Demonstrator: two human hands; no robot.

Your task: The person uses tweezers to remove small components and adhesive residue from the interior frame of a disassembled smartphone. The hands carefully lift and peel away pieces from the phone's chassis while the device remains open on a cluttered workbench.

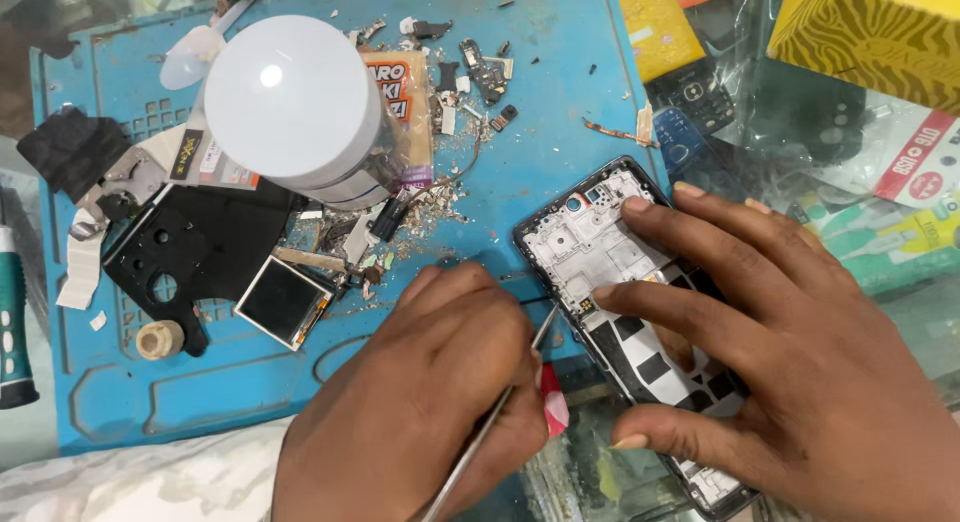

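Observation:
An opened phone frame (pixel 590 247) with a white inner plate and black patches lies tilted at the right edge of the blue work mat (pixel 560 92). My right hand (pixel 800 362) rests flat on it, fingers spread across the frame and thumb at its lower side, pinning it down. My left hand (pixel 420 402) is closed around a thin metal tool (pixel 500 407) whose tip touches the frame's left edge. A small red piece (pixel 555 407) shows beside that hand's fingers.
A white round lamp (pixel 290 102) stands at the mat's upper left. Near it lie a black phone back cover (pixel 200 247), a small square screen (pixel 283 302), scraps and tiny parts (pixel 470 77). Old keypad phones (pixel 690 97) and yellow boxes (pixel 870 32) crowd the right.

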